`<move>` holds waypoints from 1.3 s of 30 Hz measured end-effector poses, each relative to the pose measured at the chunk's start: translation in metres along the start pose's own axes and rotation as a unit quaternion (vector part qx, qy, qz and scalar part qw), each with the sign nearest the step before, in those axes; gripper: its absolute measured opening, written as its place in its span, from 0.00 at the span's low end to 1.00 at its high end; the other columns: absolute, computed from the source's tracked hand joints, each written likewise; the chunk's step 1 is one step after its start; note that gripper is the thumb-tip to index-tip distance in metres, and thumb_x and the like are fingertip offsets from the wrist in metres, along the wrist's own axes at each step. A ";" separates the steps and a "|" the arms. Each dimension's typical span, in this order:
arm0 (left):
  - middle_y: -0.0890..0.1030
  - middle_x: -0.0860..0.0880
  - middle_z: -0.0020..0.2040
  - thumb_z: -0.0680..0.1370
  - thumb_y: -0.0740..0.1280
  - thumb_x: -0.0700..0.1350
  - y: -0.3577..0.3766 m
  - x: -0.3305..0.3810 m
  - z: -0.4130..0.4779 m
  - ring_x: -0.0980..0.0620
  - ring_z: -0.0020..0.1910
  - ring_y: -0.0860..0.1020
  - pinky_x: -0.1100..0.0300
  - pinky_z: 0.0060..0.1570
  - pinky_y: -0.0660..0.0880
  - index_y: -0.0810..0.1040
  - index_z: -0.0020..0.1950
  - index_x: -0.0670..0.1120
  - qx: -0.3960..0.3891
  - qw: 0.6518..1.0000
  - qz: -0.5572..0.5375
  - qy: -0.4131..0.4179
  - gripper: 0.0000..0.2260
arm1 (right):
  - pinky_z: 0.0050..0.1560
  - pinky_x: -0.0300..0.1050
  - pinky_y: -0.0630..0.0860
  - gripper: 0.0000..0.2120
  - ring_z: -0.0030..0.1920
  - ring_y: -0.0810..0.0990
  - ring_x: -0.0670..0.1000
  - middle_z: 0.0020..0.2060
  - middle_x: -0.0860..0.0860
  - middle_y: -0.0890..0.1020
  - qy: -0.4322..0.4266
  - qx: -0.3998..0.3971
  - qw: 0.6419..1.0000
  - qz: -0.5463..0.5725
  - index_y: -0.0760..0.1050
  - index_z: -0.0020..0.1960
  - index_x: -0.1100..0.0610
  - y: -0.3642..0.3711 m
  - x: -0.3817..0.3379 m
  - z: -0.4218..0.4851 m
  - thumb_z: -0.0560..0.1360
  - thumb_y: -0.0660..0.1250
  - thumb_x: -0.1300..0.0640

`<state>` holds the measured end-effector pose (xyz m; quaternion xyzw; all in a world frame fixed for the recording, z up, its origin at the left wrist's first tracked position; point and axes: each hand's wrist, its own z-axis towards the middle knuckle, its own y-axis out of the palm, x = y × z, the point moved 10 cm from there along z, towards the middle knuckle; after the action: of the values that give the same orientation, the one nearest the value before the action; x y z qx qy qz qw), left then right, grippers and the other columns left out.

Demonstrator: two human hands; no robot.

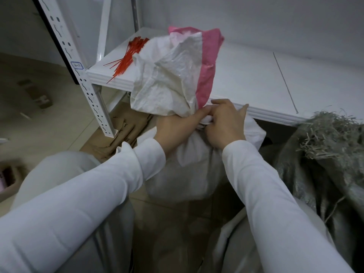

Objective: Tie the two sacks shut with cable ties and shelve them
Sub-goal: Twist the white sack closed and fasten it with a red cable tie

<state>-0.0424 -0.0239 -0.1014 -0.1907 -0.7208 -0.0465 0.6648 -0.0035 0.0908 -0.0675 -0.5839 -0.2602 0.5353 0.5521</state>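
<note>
Flattened cardboard (118, 133), brown scraps (38, 94) on tiled floor (53, 123).

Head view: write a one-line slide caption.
Left grip and right grip bunch the neck of the white woven sack by a shelf holding red cable ties; a grey sack waits at right.

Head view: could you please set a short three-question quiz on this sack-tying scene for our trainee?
1. True or false: the red cable ties lie on the white shelf.
2. The white sack has its gathered neck gripped by: A) one hand, B) both hands, C) neither.
3. Fill in: the liner sticking out of the sack's top is ___.
Key: 1 true; 2 B, left hand and right hand; 3 pink.
</note>
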 end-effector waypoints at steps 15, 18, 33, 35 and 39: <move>0.84 0.49 0.51 0.65 0.75 0.53 -0.019 -0.028 0.012 0.49 0.50 0.83 0.51 0.55 0.79 0.80 0.58 0.44 0.050 0.979 -0.182 -0.079 0.25 | 0.57 0.50 0.72 0.32 0.64 0.72 0.57 0.61 0.52 0.77 0.111 0.084 0.989 0.048 0.75 0.64 0.52 -0.032 0.028 -0.017 0.67 0.70 0.36; 0.85 0.49 0.47 0.63 0.74 0.53 -0.012 -0.037 0.008 0.48 0.46 0.84 0.49 0.53 0.80 0.82 0.54 0.46 0.054 0.975 -0.191 -0.098 0.21 | 0.68 0.50 0.65 0.43 0.73 0.63 0.57 0.72 0.54 0.67 0.102 -0.035 0.992 0.070 0.66 0.72 0.57 -0.006 0.015 -0.030 0.66 0.68 0.31; 0.84 0.51 0.47 0.57 0.74 0.62 -0.004 -0.040 0.007 0.47 0.50 0.82 0.48 0.56 0.77 0.81 0.46 0.47 0.062 0.987 -0.112 -0.093 0.24 | 0.71 0.59 0.65 0.49 0.73 0.60 0.60 0.70 0.54 0.65 0.079 -0.142 0.973 0.163 0.60 0.73 0.56 0.050 0.011 -0.027 0.59 0.79 0.45; 0.85 0.53 0.45 0.56 0.73 0.62 -0.005 -0.036 0.007 0.50 0.49 0.83 0.50 0.57 0.77 0.82 0.44 0.51 0.053 0.991 -0.101 -0.074 0.22 | 0.67 0.57 0.69 0.42 0.68 0.66 0.59 0.65 0.54 0.70 0.073 -0.108 0.977 0.169 0.66 0.69 0.56 0.042 0.009 -0.025 0.59 0.78 0.48; 0.84 0.56 0.41 0.63 0.74 0.59 -0.010 -0.026 0.003 0.54 0.47 0.82 0.52 0.56 0.78 0.79 0.37 0.56 0.065 0.995 -0.061 -0.034 0.10 | 0.58 0.52 0.75 0.32 0.57 0.75 0.56 0.54 0.52 0.78 0.060 -0.069 0.976 0.195 0.74 0.60 0.55 0.029 0.006 -0.021 0.57 0.70 0.47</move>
<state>-0.0472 -0.0377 -0.1250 -0.1042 -0.7544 -0.0331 0.6473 0.0093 0.0813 -0.1001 -0.6913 -0.1439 0.5773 0.4100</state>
